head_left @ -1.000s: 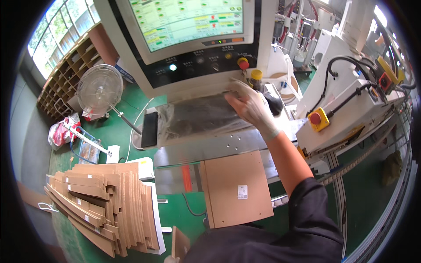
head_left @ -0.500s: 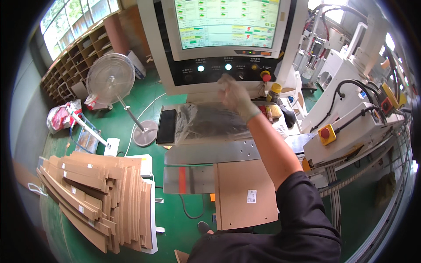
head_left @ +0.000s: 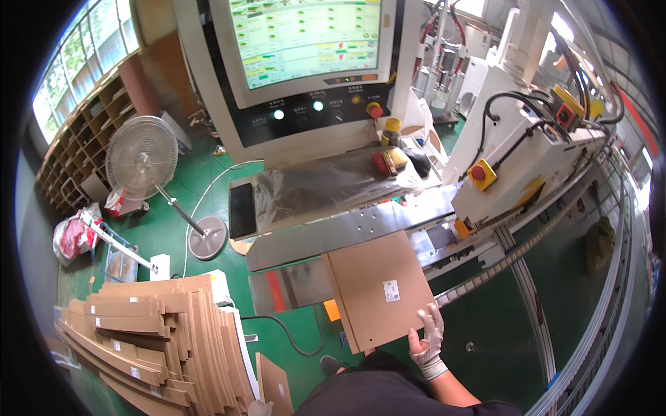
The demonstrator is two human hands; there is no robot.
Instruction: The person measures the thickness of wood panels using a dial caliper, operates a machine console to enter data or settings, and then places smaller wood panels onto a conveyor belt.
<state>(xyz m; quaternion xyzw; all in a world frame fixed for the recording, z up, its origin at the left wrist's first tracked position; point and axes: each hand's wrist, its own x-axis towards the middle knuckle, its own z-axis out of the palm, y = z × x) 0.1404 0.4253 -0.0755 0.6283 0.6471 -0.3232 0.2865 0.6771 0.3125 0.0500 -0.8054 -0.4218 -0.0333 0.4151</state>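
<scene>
At the lower left, the gloved left hand is almost wholly cut off by the frame edge, beside a narrow brown board that also runs out of view; I cannot tell how its fingers stand or whether they hold the board. The print on the monitor, whose top is cropped, is too small to make out. At lower centre, the wide brown panel with a white label lies at the near side of the metal counter, covering part of it. At its near right corner is the gloved right hand, fingers spread and thumb well apart; whether they press on the panel is unclear. Around them, from the left, stand a pigeonhole shelf, stacked brown boards and a pedestal fan; a black slab lies beside crumpled plastic sheeting, and a white machine rises at the right. Half a second ago the right hand was up before the control panel; now it is down at the wide panel's corner, and more of the narrow board shows.
</scene>
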